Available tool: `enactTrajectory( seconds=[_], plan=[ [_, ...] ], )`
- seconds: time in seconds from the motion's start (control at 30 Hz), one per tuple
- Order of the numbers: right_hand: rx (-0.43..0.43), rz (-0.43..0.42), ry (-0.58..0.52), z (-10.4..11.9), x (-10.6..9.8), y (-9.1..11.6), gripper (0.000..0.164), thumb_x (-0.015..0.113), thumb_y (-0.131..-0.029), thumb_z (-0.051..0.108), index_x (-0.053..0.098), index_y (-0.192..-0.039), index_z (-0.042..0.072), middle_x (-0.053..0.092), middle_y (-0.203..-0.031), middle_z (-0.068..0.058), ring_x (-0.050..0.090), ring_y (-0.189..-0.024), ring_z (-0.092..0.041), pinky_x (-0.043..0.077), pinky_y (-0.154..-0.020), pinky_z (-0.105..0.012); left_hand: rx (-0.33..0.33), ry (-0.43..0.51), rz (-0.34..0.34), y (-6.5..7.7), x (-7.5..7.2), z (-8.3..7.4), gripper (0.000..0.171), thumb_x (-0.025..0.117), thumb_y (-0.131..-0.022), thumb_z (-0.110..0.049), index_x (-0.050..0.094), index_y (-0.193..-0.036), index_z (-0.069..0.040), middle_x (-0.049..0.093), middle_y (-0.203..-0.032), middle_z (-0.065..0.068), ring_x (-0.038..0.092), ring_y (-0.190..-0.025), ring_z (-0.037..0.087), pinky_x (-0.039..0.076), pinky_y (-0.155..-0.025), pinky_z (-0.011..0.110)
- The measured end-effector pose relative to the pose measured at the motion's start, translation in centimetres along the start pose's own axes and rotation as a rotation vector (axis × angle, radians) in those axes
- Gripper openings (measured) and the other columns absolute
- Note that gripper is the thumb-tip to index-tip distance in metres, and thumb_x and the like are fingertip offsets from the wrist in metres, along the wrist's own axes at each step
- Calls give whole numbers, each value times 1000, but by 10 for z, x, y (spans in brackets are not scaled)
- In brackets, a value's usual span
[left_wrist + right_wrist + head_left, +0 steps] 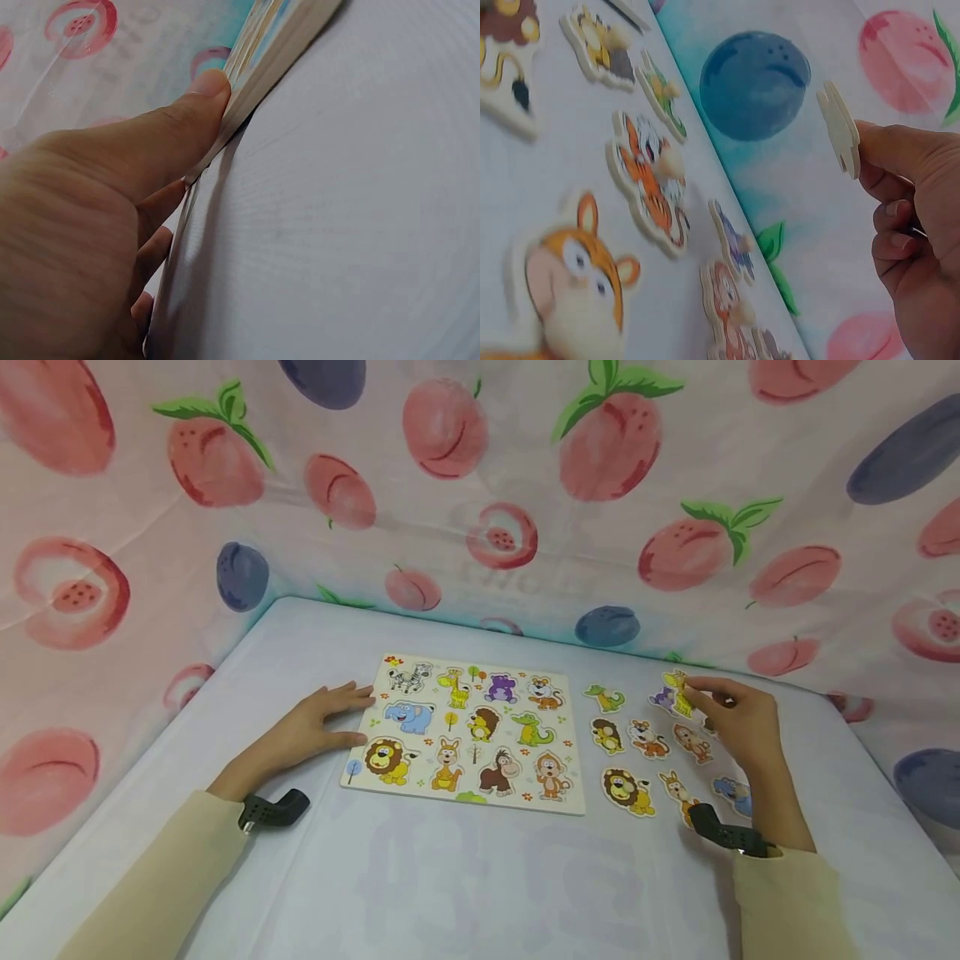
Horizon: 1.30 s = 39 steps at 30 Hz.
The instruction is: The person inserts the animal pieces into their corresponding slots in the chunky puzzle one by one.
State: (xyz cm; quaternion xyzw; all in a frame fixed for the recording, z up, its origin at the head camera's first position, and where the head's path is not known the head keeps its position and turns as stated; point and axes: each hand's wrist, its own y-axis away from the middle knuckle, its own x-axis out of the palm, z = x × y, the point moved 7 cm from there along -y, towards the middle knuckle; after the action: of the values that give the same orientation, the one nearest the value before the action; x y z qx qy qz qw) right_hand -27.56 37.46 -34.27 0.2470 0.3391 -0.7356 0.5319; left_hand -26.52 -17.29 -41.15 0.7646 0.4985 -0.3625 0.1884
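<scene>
My left hand rests at the left edge of a wooden animal puzzle board, fingers fairly straight. In the left wrist view the thumb touches the board's side. My right hand pinches a giraffe puzzle piece between thumb and fingers. The right wrist view shows that piece raised off the table, its plain side towards the camera. Behind it in the head view lies a purple hippo piece. Below are a tiger piece and a monkey piece. A dark piece is partly hidden by the hand.
Right of the board lie a crocodile piece, a hedgehog piece, a lion piece, a kangaroo piece and an elephant piece. A fruit-patterned curtain borders the white table behind and at the left.
</scene>
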Motion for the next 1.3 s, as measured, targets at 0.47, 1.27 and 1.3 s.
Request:
enactTrajectory(
  seconds=[0.47, 1.27, 1.3],
  plan=[
    [-122, -4, -119, 45, 29, -10, 39, 68, -87, 43, 73, -110, 12, 44, -78, -11, 37, -70, -21, 30, -51, -27, 4, -3, 1, 0, 0, 1, 66, 75, -83, -34, 52, -138, -6, 39, -149, 6, 20, -142, 30, 4, -116, 49],
    [-221, 95, -252, 96, 81, -14, 31, 70, -87, 38, 75, -106, 14, 43, -74, -10, 36, -67, -23, 29, -51, -30, 13, -3, -2, -1, 0, 0, 65, 75, -83, -33, 52, -137, -6, 39, -149, 6, 21, -142, 29, 4, -116, 49],
    [-221, 99, -257, 98, 82, -14, 31, 70, -87, 39, 75, -106, 15, 43, -75, -10, 36, -67, -23, 29, -52, -30, 14, -3, -3, -1, 0, 0, 65, 75, -83, -33, 52, -137, -6, 39, -149, 6, 21, -142, 29, 4, -116, 49]
  ],
)
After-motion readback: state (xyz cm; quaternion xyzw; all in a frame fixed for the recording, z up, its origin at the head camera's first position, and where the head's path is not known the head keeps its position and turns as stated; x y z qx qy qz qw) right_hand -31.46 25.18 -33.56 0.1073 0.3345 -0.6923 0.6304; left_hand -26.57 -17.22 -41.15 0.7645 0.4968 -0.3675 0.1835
